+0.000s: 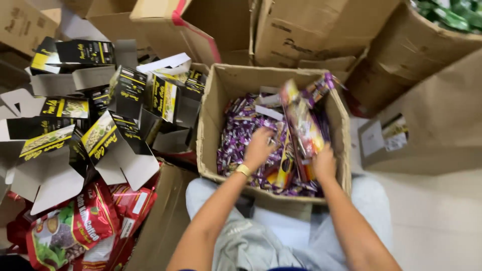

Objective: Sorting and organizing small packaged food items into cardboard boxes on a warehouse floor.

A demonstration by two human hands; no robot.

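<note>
Head view — cardboard box (213, 125) holds purple sachets (241, 135) — both hands inside.

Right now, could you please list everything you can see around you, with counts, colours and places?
Open cardboard box: one, brown, centre, against the knees.
Small sachets: too many to count, mostly purple, filling that box.
Large colourful packs: several, yellow, red and purple, blurred, upright in the box at the right hand.
Folded cartons: many, black and yellow with grey insides, heaped at left.
Red pouches: several, lower left.
Other cardboard boxes: several, brown, along the top and right.
Green packets: some, top right corner.
Wristband: one, yellow, left wrist.
Left hand: on the sachets.
Right hand: at the large packs.
</note>
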